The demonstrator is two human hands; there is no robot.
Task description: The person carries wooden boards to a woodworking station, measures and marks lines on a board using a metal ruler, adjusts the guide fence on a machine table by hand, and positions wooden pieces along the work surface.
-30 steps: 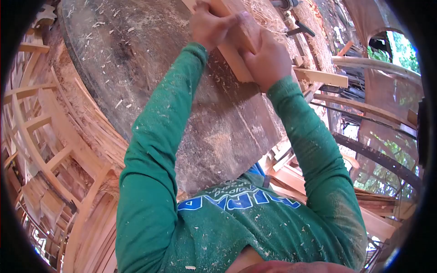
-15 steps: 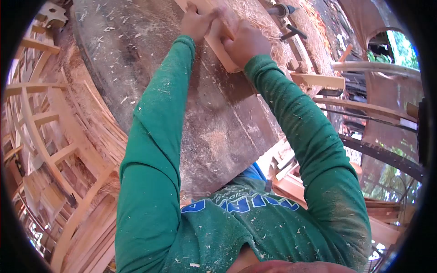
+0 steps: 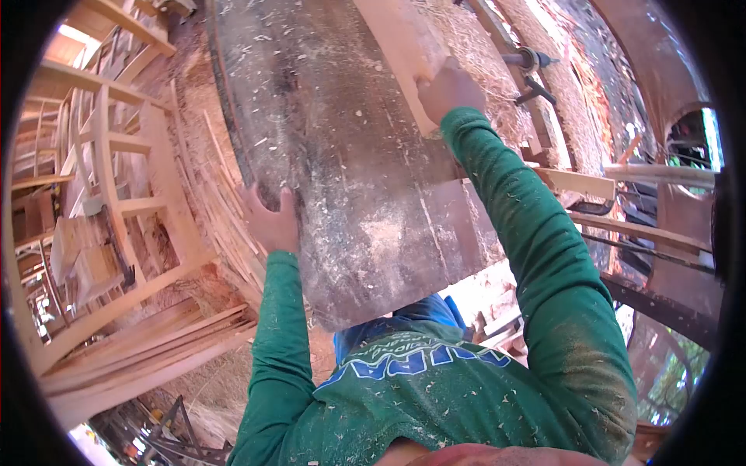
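A pale wooden board [image 3: 400, 46] lies along the upper part of the dusty workbench top [image 3: 334, 155]. My right hand [image 3: 452, 93] is at the near end of this board, with its fingers curled on the wood by the right edge. Over the left edge of the bench, my left hand [image 3: 272, 221] holds nothing, its thumb and fingers spread apart. It is well away from the board.
A metal clamp with a T-shaped handle [image 3: 535, 89] is right of the board, among heaps of curly shavings [image 3: 505, 124]. Curved wooden frames [image 3: 109, 155] stand at left, above stacked planks [image 3: 155, 342]. A wooden block [image 3: 579, 184] juts out at right.
My left hand has let go of the board and moved down and left to the bench edge. My right hand stays on the board. The view has shifted.
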